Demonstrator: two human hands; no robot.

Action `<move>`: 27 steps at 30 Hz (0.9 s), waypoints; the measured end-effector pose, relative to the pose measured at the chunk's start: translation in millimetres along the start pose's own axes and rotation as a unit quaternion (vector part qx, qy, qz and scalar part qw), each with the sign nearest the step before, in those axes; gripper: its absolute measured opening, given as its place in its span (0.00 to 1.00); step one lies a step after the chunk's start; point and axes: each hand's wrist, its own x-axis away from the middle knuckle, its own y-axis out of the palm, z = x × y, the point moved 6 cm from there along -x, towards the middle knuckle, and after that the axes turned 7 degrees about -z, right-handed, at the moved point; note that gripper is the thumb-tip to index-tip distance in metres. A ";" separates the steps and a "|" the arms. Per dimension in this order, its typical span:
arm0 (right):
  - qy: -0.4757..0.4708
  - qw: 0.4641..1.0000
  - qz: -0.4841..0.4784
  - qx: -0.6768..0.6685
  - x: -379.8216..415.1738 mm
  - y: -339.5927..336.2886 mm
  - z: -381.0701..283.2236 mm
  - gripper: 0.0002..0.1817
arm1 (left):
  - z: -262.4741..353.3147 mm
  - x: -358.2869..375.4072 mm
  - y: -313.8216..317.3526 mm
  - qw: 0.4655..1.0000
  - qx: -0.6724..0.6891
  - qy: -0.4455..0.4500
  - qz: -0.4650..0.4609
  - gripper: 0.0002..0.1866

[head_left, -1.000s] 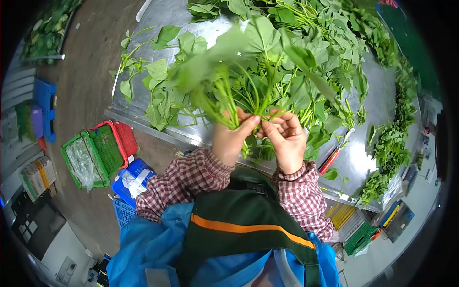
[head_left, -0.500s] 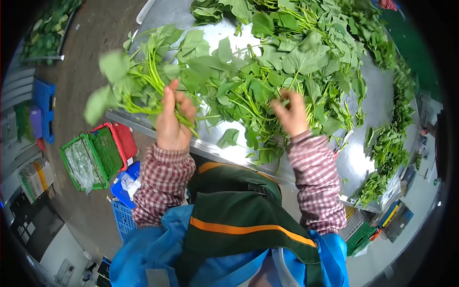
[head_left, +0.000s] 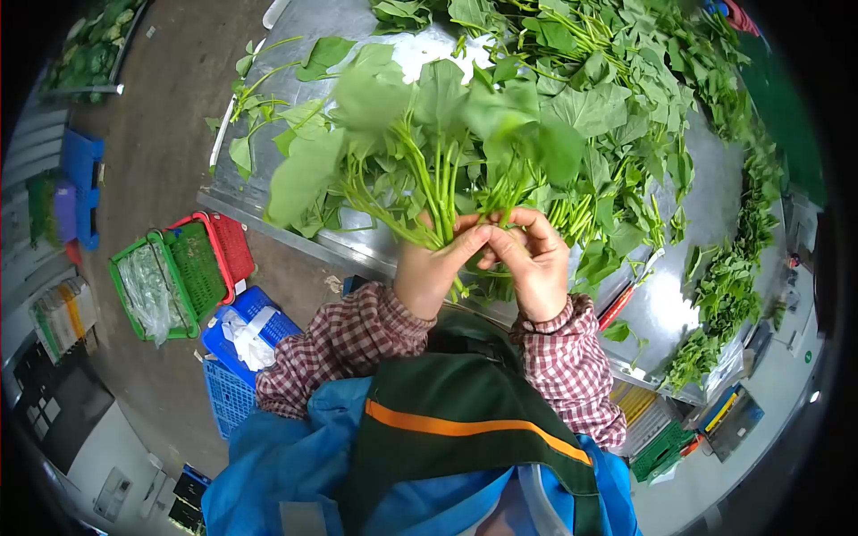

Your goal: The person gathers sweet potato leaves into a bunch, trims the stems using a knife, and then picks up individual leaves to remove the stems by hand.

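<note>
Held above the near edge of a metal table (head_left: 713, 174), just in front of the body: a bunch of leafy stems (head_left: 438, 183), leaves fanned away, stem ends toward the body. Wrapped firmly around the lower stems: the left hand (head_left: 427, 268), thumb pressed against them. Meeting that thumb tip: the thumb of the right hand (head_left: 536, 266), fingers curled inward, nearly closed; hard to tell whether pinching any stem. Beyond, strewn across the metal: loose greens (head_left: 590, 107). Lying right of the right hand: a red-handled tool (head_left: 617, 305). Left of the table, lower down: a green basket (head_left: 198, 272) with clear plastic (head_left: 152, 290) inside, beside a red basket (head_left: 235, 248).
</note>
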 end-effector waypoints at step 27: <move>0.067 0.996 0.016 -0.052 13.1 -18.8 11.9 0.08 | 21.7 0.9 -5.0 0.983 0.168 -0.006 0.078 0.08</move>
